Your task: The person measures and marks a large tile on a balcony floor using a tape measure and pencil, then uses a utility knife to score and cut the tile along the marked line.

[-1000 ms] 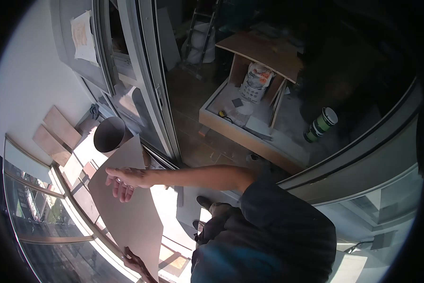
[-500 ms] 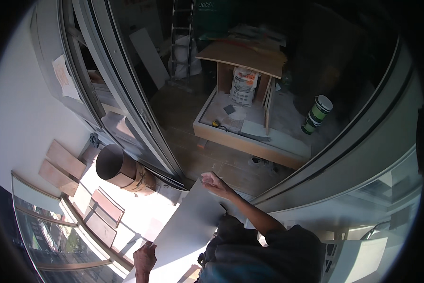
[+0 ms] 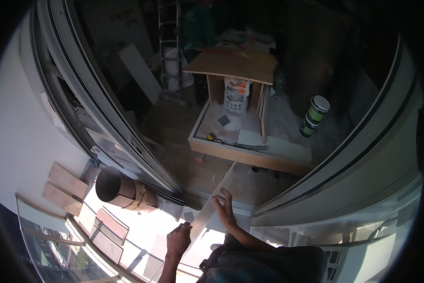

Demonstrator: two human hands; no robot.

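Note:
A long white panel (image 3: 205, 216) stands tilted on its edge between my hands, and its far end reaches into the doorway. My left hand (image 3: 178, 241) is closed on the panel's left side, close to my body. Farther along on the right, my right hand (image 3: 224, 207) has its fingers curled against the panel's edge. Beyond the panel's far end is a low wooden-edged platform (image 3: 250, 154). On it are a yellow tape measure (image 3: 211, 137), a white sack (image 3: 236, 95) and a brown board (image 3: 231, 66) laid over uprights.
Sliding door frames (image 3: 122, 127) border the opening on the left. A brown rolled cylinder (image 3: 139, 195) stands beside them. Several flat reddish pieces (image 3: 110, 226) lie at the lower left. A green-and-white bucket (image 3: 314, 116) stands at the right; a ladder (image 3: 170, 56) rises at the back.
The white panel has turned from showing its broad face to nearly edge-on, with its far end farther forward. My left hand moved right and forward; my right hand came lower, closer to it.

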